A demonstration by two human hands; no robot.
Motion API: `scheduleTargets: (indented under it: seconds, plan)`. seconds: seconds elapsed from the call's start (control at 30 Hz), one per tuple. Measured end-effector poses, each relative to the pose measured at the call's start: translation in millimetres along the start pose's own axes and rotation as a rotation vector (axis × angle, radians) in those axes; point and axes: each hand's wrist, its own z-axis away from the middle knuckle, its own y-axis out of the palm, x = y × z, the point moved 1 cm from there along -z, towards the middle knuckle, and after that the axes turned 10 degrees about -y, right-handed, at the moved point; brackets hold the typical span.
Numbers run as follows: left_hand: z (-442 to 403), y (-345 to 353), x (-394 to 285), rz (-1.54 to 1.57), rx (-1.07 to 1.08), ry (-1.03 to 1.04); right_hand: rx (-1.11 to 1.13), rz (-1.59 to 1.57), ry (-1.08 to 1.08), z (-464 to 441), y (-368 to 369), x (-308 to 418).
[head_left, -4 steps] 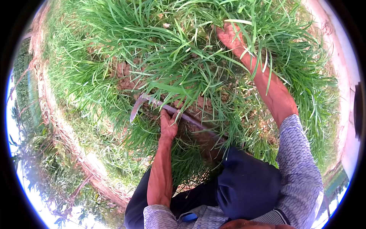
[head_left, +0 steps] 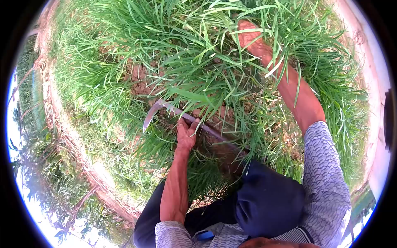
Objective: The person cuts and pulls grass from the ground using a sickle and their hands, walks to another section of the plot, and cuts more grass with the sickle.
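Note:
A sickle (head_left: 178,112) with a curved metal blade and a long straight shaft lies low among green, grass-like leaves (head_left: 202,97). Its blade curves down at the left, and the shaft runs right towards my knee. My left hand (head_left: 186,134) is closed on the shaft just behind the blade, thumb and fingers against it. Farther forward, my right hand (head_left: 250,36) reaches into a clump of the same leaves. Blades of leaf cross over it and hide its fingers, so what it holds cannot be seen.
Bare brown soil (head_left: 142,80) shows between the clumps. My bent knee in dark trousers (head_left: 269,198) is close to the shaft's right end. A dry earth ridge (head_left: 89,173) runs along the left, with bushes (head_left: 51,198) beyond it.
My right hand has gone slightly deeper into the leaves, which now cover more of it. My left hand and the sickle have shifted only a little in view.

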Motion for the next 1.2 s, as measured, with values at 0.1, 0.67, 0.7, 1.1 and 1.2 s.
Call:
scheduleTargets:
  seconds: [0.1,0.67,0.7,1.1,1.2]
  plan:
    - [0,-4,-1,-0.009,-0.023,0.036,0.073,0.168,-0.077,-50,-27,-31]
    - [-2,-10,-4,0.43,0.101,-0.096,0.253,1.684,0.297,62,118,-32]
    - [-4,-11,-4,0.446,0.109,-0.096,0.042,1.799,0.545,65,156,-29]
    - [-2,-12,-6,-0.012,0.041,0.007,-0.258,1.429,0.519,147,139,5]
    - [-1,-13,-8,-0.156,0.039,0.003,-0.261,1.581,0.629,150,158,-5]
